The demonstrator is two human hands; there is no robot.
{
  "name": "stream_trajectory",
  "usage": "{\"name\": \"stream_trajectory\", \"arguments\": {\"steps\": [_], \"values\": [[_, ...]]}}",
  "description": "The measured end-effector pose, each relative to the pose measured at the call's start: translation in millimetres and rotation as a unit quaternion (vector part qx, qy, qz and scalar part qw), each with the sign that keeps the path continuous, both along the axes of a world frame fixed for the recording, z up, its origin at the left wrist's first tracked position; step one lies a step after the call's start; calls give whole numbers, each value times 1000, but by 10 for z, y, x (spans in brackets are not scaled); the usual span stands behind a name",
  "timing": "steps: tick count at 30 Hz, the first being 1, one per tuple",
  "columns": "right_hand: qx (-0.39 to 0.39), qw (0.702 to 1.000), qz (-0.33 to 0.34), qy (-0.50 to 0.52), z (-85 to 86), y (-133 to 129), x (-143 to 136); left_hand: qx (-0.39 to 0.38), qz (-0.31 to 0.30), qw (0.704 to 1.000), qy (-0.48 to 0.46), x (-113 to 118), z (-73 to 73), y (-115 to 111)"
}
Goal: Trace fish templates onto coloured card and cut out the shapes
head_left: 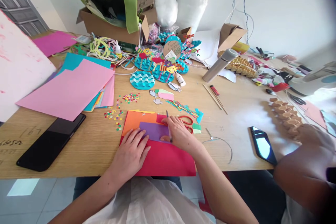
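Observation:
My left hand (132, 147) lies flat, fingers apart, across the left end of a purple paper piece (153, 131). That piece rests over an orange sheet (133, 117) and a larger red sheet (168, 159) near the table's front edge. A slim pen (168, 126) is gripped in my right hand (180, 131), whose fingers bend over the right end of the purple paper. Whether the pen tip touches the paper I cannot tell. Just beyond my right hand are scissors with orange-red handles (187, 120), their blades hidden. Thin coloured paper strips (183, 107) lie behind them.
Paper confetti (131, 97), paper fish (157, 101) and decorated blue pieces (142, 80) lie farther back. A steel flask (220, 64) stands beyond. Phones (262, 145) flank the work area; pink sheets (70, 87) lie left. Another person's arm (301, 168) rests at right.

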State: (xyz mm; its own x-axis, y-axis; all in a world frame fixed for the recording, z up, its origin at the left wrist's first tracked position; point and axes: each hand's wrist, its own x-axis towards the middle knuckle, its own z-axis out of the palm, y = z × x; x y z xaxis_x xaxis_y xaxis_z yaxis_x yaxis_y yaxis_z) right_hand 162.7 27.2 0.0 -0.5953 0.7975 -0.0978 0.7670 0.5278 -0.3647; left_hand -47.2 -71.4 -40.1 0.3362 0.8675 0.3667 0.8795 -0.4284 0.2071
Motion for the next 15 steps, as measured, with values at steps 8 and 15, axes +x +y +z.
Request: {"name": "stream_trajectory", "arguments": {"steps": [8,15], "values": [[-25,998,17,-63,79,137,-87,-5,1,1000,-3,-1,-13,6],[-47,997,18,-58,143,144,-126,-4,7,1000,3,-6,-6,0]]}}
